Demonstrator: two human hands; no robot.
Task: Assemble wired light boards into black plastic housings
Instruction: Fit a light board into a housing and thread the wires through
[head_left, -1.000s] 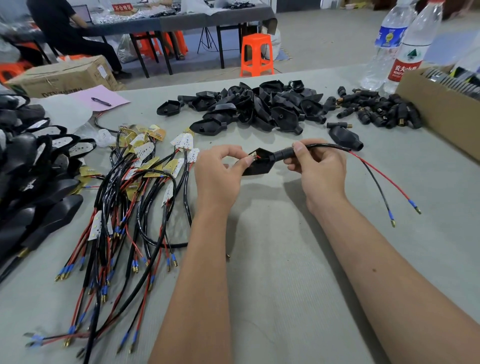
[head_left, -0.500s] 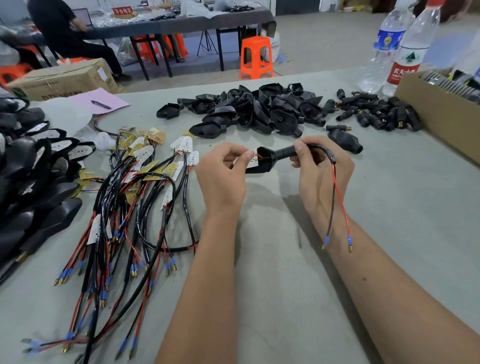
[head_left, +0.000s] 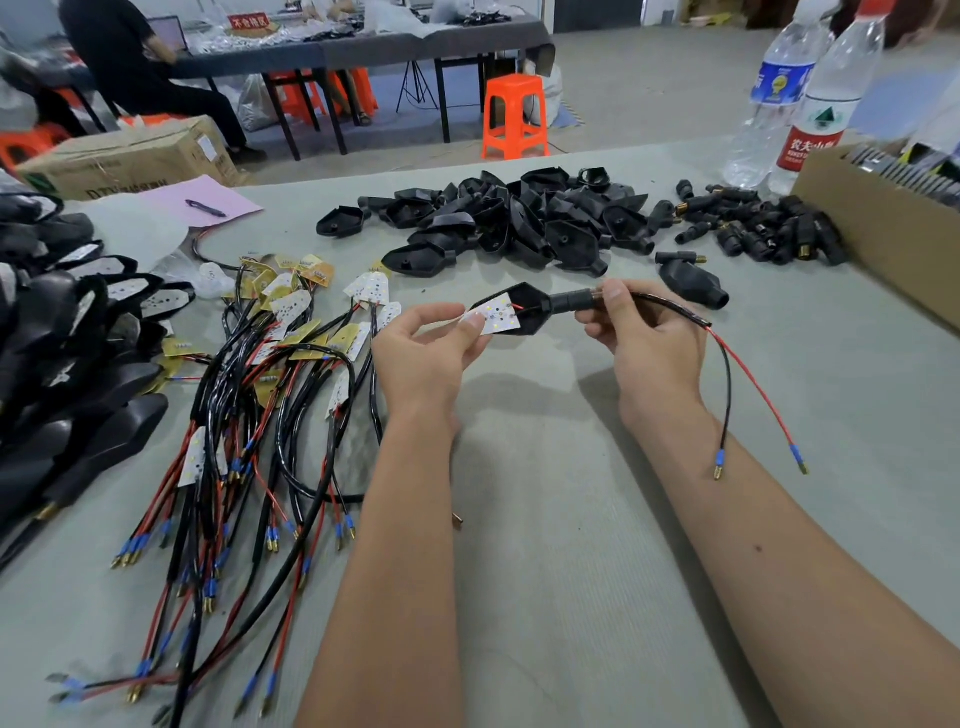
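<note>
While the housing (head_left: 532, 312) stem is gripped by the right hand (head_left: 647, 343) above the table (head_left: 571, 519), the light board (head_left: 497, 318) is pinched at its edge by the left hand (head_left: 421, 358).

Single view, head-worn, wide-angle. Looks forward and down over the table (head_left: 545, 597) from its near edge, close above both forearms. Left hand (head_left: 421, 358) and right hand (head_left: 649, 353) sit mid-frame. Far edge of the table falls in the upper third; floor and another table (head_left: 363, 49) beyond. Straight lines bow near the borders.
</note>
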